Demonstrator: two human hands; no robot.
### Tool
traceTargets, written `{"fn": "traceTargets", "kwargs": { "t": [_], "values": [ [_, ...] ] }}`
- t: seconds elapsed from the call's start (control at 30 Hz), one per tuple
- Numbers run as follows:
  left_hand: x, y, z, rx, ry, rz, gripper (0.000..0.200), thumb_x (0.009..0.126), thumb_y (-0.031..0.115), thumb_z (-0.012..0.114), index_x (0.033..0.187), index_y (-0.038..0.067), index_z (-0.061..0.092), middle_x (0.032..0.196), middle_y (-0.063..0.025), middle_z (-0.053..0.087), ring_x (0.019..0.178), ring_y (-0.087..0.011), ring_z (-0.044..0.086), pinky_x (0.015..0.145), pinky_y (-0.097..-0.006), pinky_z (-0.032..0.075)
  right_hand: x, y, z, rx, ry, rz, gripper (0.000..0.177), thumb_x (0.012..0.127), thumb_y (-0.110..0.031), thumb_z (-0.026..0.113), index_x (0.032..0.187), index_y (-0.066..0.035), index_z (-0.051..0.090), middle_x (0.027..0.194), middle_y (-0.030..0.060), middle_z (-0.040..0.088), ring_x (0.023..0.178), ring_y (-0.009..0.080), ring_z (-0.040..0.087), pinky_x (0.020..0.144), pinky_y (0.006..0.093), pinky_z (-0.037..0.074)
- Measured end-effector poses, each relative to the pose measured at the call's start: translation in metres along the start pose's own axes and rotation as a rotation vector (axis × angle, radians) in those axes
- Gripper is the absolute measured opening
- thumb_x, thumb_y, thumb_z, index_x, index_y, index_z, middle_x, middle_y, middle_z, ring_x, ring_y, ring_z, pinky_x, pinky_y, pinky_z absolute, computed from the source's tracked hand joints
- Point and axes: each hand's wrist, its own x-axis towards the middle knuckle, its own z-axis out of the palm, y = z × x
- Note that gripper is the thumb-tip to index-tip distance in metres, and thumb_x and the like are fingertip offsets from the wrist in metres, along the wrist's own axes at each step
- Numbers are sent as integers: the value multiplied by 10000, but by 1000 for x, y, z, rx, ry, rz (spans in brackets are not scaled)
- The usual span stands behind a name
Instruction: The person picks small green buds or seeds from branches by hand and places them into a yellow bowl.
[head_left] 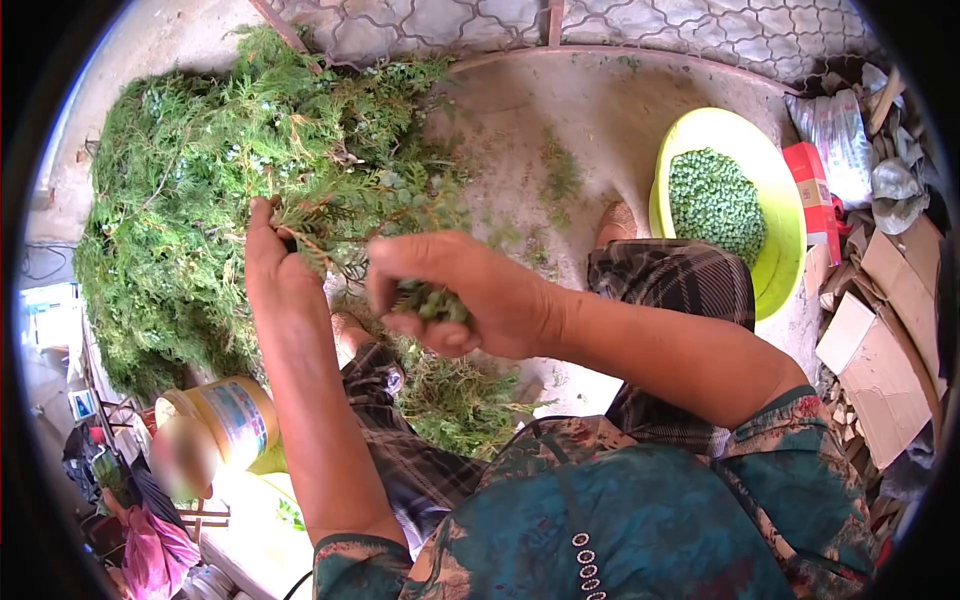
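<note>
Cypress sprig (335,222) is pinched in the closed left hand (272,265) above the knees, while the right hand (480,295) curls shut around green cones (430,300). A heap of cut branches (180,180) lies behind, and a lime basin (788,215) of cones stands to the right.

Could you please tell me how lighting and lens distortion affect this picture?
Head view: fisheye bends the edges, black corners; sun washes out the lower left; the left hand on its sprig and right hand on green cones look sharp.

Outdoor yard: bare concrete floor (560,110), wire fence (480,20) behind it, cardboard scraps (885,330) beside the floor.
</note>
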Motion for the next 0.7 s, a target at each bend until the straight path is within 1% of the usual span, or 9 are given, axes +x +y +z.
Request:
{"fn": "traceTargets", "kwargs": {
  "t": [0.07,0.17,0.2,0.27,0.3,0.37,0.47,0.57,0.7],
  "values": [
    [7,13,16,-360,331,-462,255,918,293,517,972,46,553,721,-59,582,606,-154,555,591,-287,496,2,-3,-6,20,42,15,368,903,-394,484,814,-39,530,619,22,472,400,39,351,349,186,270],
    [12,10,16,-594,296,-547,255,915,283,524,956,37,574,807,-90,614,681,-180,581,657,-322,511,7,-8,-14,-13,102,-17,327,900,-361,530,808,-47,541,618,15,478,434,33,359,381,192,287],
    [7,8,19,-441,320,-528,268,922,267,507,1005,19,564,946,-125,624,837,-232,601,778,-366,507,13,-7,-16,-324,173,-198,291,896,-316,543,817,-36,546,624,11,487,461,36,368,412,201,304],
    [-5,16,25,-475,228,-562,262,927,276,497,985,27,550,926,-122,612,846,-249,595,797,-410,496,24,-3,-22,-870,299,-593,186,863,-191,582,864,-7,550,633,20,524,547,71,418,503,258,368],
    [-7,17,25,-506,135,-596,258,931,285,487,965,35,536,907,-119,601,856,-265,589,816,-453,484,28,1,-24,-870,300,-591,186,863,-191,582,864,-7,550,633,20,524,547,71,418,503,258,368],
    [-8,14,27,-518,159,-579,272,935,275,477,1025,20,509,987,-145,588,929,-304,571,847,-483,468,33,7,-25,-1062,448,-712,204,781,-195,590,853,-7,558,646,182,577,643,340,593,601,421,455],
    [-6,5,22,-557,147,-571,305,939,265,465,1098,5,462,1073,-175,567,1004,-346,547,880,-515,452,33,7,-22,-1261,471,-553,178,777,-183,587,825,-21,532,686,199,593,705,398,585,612,465,458],
    [-8,0,22,-594,107,-580,307,940,266,460,1101,5,439,1078,-185,558,1008,-344,537,886,-515,451,40,16,-25,-1350,478,-602,140,814,-155,565,873,-33,529,672,216,546,644,388,547,548,430,428],
    [-11,-1,25,-616,129,-586,276,950,263,433,1045,4,436,1053,-198,562,974,-338,549,889,-513,457,43,17,-24,-1441,453,-640,109,819,-134,550,847,-34,516,683,221,551,680,405,550,551,447,429]
  ]
}}
